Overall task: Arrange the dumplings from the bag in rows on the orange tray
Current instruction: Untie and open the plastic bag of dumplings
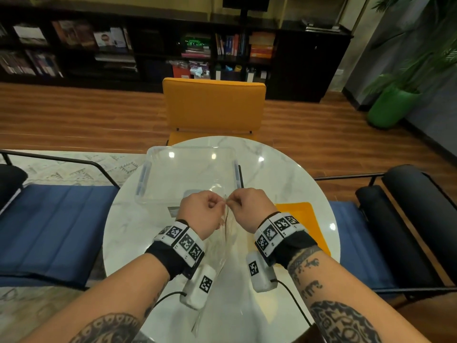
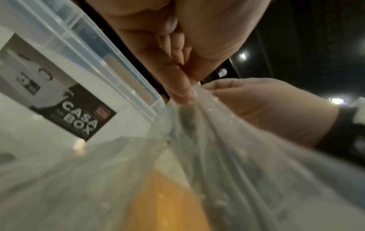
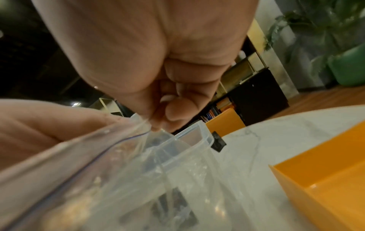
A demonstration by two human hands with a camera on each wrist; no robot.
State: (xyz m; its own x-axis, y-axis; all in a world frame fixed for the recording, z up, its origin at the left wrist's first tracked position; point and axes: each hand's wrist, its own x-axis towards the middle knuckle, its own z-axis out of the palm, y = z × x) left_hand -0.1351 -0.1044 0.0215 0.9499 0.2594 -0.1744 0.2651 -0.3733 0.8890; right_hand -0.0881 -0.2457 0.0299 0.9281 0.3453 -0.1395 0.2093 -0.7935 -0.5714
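A clear zip bag (image 1: 226,241) hangs upright between my wrists over the near half of the table. My left hand (image 1: 218,202) and my right hand (image 1: 233,202) each pinch its top edge, knuckles almost touching. In the left wrist view the left fingertips (image 2: 182,95) pinch the plastic of the bag (image 2: 217,156). In the right wrist view the right fingertips (image 3: 158,123) grip the zip strip of the bag (image 3: 98,171). I cannot make out dumplings inside it. The orange tray (image 1: 305,216) lies to the right of my right wrist and looks empty (image 3: 326,187).
A clear plastic storage box (image 1: 173,174) with a "CASA BOX" label (image 2: 79,112) stands just beyond my hands on the round marble table (image 1: 284,174). An orange chair (image 1: 214,105) faces me across it. Blue-cushioned seats (image 1: 57,219) flank both sides.
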